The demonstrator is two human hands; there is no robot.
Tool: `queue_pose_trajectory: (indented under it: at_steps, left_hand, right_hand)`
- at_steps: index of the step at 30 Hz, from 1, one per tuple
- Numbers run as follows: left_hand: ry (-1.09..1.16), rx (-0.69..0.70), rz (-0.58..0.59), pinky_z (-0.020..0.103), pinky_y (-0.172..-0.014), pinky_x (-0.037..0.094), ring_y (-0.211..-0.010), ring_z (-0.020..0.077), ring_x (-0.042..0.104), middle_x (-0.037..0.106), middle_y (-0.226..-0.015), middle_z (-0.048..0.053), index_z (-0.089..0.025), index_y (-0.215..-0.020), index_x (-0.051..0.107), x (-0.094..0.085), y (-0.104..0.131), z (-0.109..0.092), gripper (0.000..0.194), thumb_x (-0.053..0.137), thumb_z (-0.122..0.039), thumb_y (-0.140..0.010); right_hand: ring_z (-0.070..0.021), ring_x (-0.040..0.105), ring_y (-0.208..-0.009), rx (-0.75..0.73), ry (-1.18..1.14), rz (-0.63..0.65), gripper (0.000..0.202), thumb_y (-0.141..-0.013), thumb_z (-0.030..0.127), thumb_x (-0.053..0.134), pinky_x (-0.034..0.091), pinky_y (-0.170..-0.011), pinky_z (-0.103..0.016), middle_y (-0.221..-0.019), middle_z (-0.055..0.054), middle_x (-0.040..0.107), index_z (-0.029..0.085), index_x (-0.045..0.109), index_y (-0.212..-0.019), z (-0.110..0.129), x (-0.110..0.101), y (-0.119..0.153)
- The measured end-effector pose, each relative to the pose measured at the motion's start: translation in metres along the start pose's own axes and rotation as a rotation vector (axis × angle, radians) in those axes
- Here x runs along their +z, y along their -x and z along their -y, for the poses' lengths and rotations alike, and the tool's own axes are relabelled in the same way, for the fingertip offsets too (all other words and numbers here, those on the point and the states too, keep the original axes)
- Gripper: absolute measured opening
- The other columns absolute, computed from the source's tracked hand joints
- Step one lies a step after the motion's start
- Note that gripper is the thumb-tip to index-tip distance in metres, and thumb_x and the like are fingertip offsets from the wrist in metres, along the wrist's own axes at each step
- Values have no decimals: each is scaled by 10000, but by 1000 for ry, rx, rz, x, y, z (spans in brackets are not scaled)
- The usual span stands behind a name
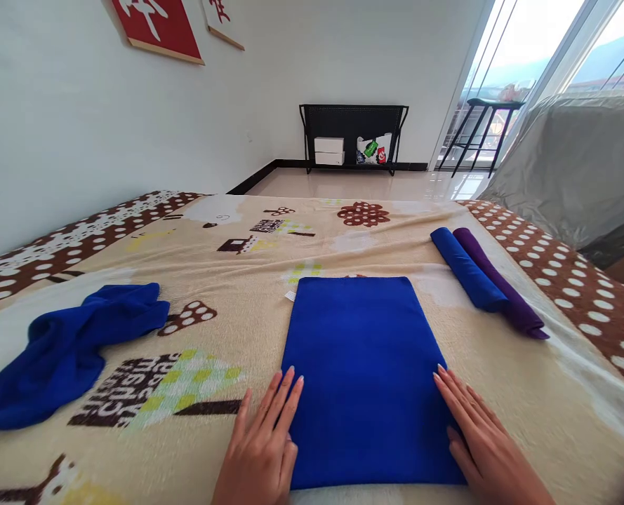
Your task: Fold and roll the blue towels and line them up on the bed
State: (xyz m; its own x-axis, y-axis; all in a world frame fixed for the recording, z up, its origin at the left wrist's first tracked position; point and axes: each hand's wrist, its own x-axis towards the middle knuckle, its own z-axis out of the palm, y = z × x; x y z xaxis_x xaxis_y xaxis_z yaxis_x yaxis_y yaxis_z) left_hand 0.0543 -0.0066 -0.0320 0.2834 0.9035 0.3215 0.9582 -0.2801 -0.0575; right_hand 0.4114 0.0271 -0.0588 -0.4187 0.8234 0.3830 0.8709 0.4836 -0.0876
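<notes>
A blue towel [367, 372] lies folded flat in a rectangle on the patterned blanket [227, 280] in front of me. My left hand [263, 442] rests flat, fingers together, on the blanket along the towel's left edge. Along the right edge lies my right hand [483, 438], flat too, its fingertips touching the towel. Neither hand grips anything. A crumpled blue towel [74, 340] sits at the left. At the right, a rolled blue towel [467, 270] lies against a rolled purple towel [504, 284].
The blanket covers a bed that ends at the far side, with tiled floor [364, 184] beyond. A black rack [354, 133] holding boxes stands at the far wall. A grey-covered piece of furniture [580, 161] is at the right, a black stool [483, 130] by the window.
</notes>
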Motion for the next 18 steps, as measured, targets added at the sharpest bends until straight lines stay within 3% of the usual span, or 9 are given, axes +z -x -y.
queue_pose_trajectory:
  at_steps: [5,8,12,18]
  left_hand:
    - [32,130,-81,457,-1200,222,-1464,233,342,377,-1579,59,-136,-1566,223,-8,-35,-63,849,418,-112,-741]
    - [40,150,-136,409,-1198,185,-1461,207,338,450,-1539,61,-98,-1503,364,2,-45,-91,741,401,-86,-763]
    - [31,154,-145,369,-1191,176,-1436,175,372,540,-1467,78,-65,-1453,435,18,-38,-95,664,390,-82,-791]
    - [34,156,-71,393,-1211,136,-1448,180,356,471,-1521,86,-54,-1470,406,24,-27,-84,738,389,-65,-732]
  right_hand:
    - [-207,409,-1416,-106,-31,-98,776,-885,119,363,513,-1041,-385,-1538,-98,416,127,54,-1596,80,6,-38]
    - [-225,480,-1365,-208,18,-153,695,-879,126,396,515,-1027,-358,-1451,-157,521,29,239,-1549,107,21,-47]
    - [-232,518,-1329,-260,69,-178,524,-890,147,406,481,-1045,-355,-1412,-152,563,39,511,-1392,107,34,-42]
    - [-217,535,-1309,-265,50,-204,461,-912,170,376,309,-1163,-356,-1395,-108,587,84,605,-1302,99,33,-40]
